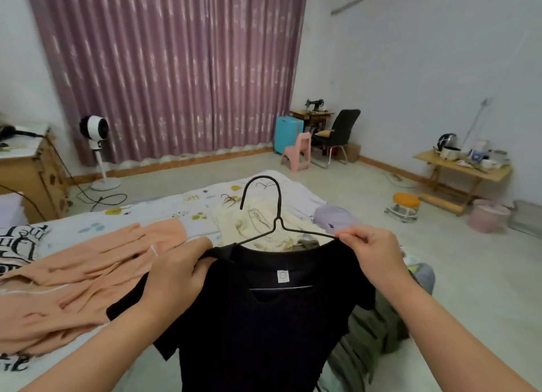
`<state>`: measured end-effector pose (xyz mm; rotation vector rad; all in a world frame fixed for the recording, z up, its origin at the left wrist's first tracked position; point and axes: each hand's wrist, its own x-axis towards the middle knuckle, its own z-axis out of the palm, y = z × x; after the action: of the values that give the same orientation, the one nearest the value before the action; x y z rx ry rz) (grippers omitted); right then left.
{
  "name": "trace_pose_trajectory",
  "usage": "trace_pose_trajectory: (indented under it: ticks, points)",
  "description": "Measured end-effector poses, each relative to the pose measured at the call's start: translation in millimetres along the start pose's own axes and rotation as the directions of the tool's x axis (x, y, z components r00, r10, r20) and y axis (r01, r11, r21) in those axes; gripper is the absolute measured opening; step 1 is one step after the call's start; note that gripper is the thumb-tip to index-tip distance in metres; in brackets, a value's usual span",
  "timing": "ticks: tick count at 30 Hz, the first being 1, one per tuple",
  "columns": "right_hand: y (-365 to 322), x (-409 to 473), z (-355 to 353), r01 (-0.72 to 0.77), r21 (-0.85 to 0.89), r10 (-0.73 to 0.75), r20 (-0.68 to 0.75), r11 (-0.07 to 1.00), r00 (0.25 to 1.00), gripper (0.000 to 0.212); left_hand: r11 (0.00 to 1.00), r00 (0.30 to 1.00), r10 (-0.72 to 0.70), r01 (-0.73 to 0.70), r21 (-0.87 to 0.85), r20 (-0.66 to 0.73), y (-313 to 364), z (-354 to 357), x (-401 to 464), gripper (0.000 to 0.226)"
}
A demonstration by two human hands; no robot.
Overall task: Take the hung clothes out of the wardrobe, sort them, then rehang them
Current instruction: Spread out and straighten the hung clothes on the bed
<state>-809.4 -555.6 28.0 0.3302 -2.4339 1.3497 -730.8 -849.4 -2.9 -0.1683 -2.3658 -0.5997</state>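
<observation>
A black T-shirt point(258, 327) hangs in front of me over the bed, with a black wire hanger point(264, 204) partly inside its neck; the hook stands up above the collar. My left hand point(179, 271) grips the shirt's left shoulder. My right hand point(369, 251) pinches the right shoulder seam together with the hanger's arm. On the bed point(88, 227) lie a peach garment point(76, 277) at the left, a cream patterned garment point(252, 221) behind the hanger, a lilac one point(334, 215) and an olive one point(372, 330) at the right.
A wooden cabinet point(32, 171) and a standing fan point(95, 145) with floor cables are at the left. Purple curtains point(176, 69) cover the far wall. A pink chair point(297, 151), black chair point(340, 133), orange stool point(404, 205), folding table point(463, 171) and pink bin point(487, 215) stand on the floor at the right.
</observation>
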Motion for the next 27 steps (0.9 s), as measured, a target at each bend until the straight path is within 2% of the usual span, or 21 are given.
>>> trace_pose_trajectory:
  ticks: [2, 4, 8, 11, 15, 18, 21, 23, 25, 27]
  points:
    - [16.1, 4.6, -30.5, 0.002, -0.005, -0.003, -0.022, 1.0, 1.0, 0.011, 0.999, 0.999, 0.037, -0.037, 0.001, 0.014, 29.8, 18.8, 11.7, 0.016]
    - [30.8, 9.6, -60.1, 0.035, -0.014, -0.035, -0.021, 0.999, 0.999, 0.013, 0.999, 0.998, 0.046, -0.046, -0.005, 0.04, 61.3, 39.8, 20.3, 0.004]
    - [59.9, 20.1, -113.0, 0.087, -0.054, -0.087, -0.007, 0.995, 0.996, 0.015, 0.995, 0.998, -0.02, 0.025, -0.097, 0.056, 117.4, 88.4, 28.9, 0.004]
    - [85.1, 28.4, -143.2, 0.06, -0.082, -0.062, -0.02, 0.995, 0.998, 0.015, 0.991, 0.996, -0.061, 0.069, -0.111, 0.071, 149.4, 120.2, 34.5, 0.007]
    - [107.5, 38.3, -173.1, 0.01, -0.064, -0.013, -0.046, 0.998, 0.999, 0.02, 0.997, 0.989, -0.049, 0.057, -0.056, 0.141, 174.7, 148.6, 47.5, 0.005]
    - [122.3, 50.2, -190.0, -0.027, -0.065, 0.023, -0.062, 0.998, 0.998, 0.02, 1.0, 0.982, 0.01, -0.004, -0.029, 0.188, 180.8, 165.8, 61.3, 0.017]
    - [140.1, 65.6, -199.7, -0.059, -0.077, 0.054, -0.068, 0.995, 0.996, 0.021, 0.992, 0.96, 0.123, -0.113, -0.056, 0.251, 185.3, 187.8, 79.6, 0.046]
    - [153.2, 78.5, -203.1, -0.076, -0.08, 0.071, -0.061, 0.994, 0.996, 0.022, 0.985, 0.937, 0.172, -0.158, -0.069, 0.305, 184.5, 208.9, 94.8, 0.057]
    - [166.8, 95.7, -207.1, -0.09, -0.086, 0.086, -0.05, 0.992, 0.995, 0.022, 0.982, 0.916, 0.185, -0.165, -0.087, 0.356, 185.1, 232.0, 112.6, 0.061]
    - [179.9, 117.4, -212.2, -0.096, -0.089, 0.092, -0.046, 0.991, 0.995, 0.021, 0.981, 0.915, 0.179, -0.14, -0.132, 0.362, 187.9, 256.9, 131.5, 0.049]
